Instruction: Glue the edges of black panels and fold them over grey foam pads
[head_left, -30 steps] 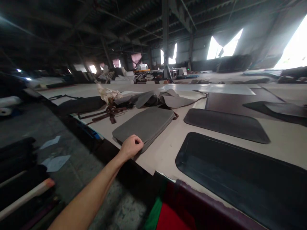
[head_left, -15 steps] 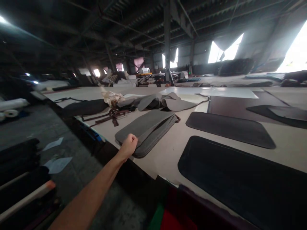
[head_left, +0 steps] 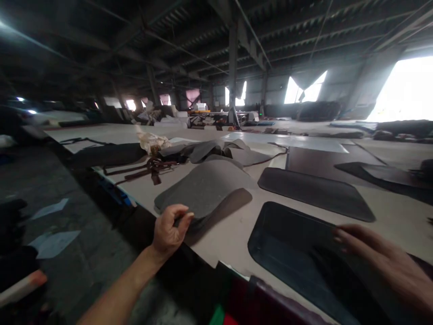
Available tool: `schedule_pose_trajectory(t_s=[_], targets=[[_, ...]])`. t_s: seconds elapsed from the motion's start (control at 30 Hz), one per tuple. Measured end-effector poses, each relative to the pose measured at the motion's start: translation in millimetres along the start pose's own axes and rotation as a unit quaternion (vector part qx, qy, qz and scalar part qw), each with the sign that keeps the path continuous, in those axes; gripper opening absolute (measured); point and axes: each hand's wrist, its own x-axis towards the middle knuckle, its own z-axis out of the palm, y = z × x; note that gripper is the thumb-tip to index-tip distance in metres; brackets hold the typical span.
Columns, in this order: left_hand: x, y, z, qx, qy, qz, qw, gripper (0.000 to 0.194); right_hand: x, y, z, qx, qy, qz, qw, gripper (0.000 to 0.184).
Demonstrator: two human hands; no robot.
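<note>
My left hand (head_left: 169, 229) pinches the near corner of the top grey felt mat (head_left: 203, 185) and lifts it; the mat bows upward off the stack of like mats (head_left: 226, 205) beneath it. My right hand (head_left: 382, 264) reaches in from the lower right with fingers stretched flat over a black moulded mat (head_left: 291, 246) that lies on the beige table (head_left: 233, 225). Nothing is in the right hand.
A dark grey mat (head_left: 314, 192) lies beyond the black one, with a brown sheet (head_left: 324, 158) behind it. Brown straps (head_left: 149, 167) and loose grey fabric pieces (head_left: 216, 149) lie farther back. The table edge (head_left: 118, 194) drops to a floor with paper scraps (head_left: 50, 241).
My left hand has drawn the top grey mat's corner up and toward me, so the mat now arches. My right hand has come into view over the black mat.
</note>
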Motion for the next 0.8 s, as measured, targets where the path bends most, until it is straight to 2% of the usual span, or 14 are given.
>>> schedule_pose_trajectory(t_s=[0.03,0.1,0.17,0.27,0.4,0.53,0.6,0.67,0.73,0.8], targets=[[-9,0,-4.1,-0.003,-0.018,0.027,0.999,0.039,5,-8,20,0.011,-0.026,0.01,1.0,0.034],[-26,-3,-12.1,-0.009,-0.049,0.037,0.998,0.046,15,-22,62,0.063,-0.103,0.037,0.992,0.044],[-42,-9,-19.4,-0.006,-0.057,-0.004,0.998,0.055,26,-29,98,0.098,-0.143,0.038,0.984,0.045],[-62,-23,-26.4,0.005,0.003,-0.11,0.994,0.059,48,-34,133,0.037,-0.153,0.017,0.987,0.037],[-77,-42,-21.5,-0.047,0.059,-0.27,0.96,0.056,82,-39,161,-0.122,-0.136,-0.033,0.983,0.037],[-85,-50,-8.2,-0.099,0.11,-0.417,0.897,0.061,110,-50,184,-0.2,-0.106,-0.068,0.972,0.038],[-88,-47,-4.9,-0.126,0.095,-0.487,0.859,0.058,119,-55,196,-0.222,-0.106,-0.083,0.966,0.037],[-90,-40,-5.0,-0.158,0.046,-0.533,0.83,0.055,126,-58,208,-0.233,-0.109,-0.087,0.962,0.03],[-91,-30,-7.0,-0.182,0.001,-0.559,0.809,0.051,131,-58,218,-0.233,-0.109,-0.08,0.963,0.023],[-91,-20,-9.4,-0.218,-0.02,-0.569,0.793,0.043,136,-57,225,-0.217,-0.106,-0.067,0.968,0.019]])
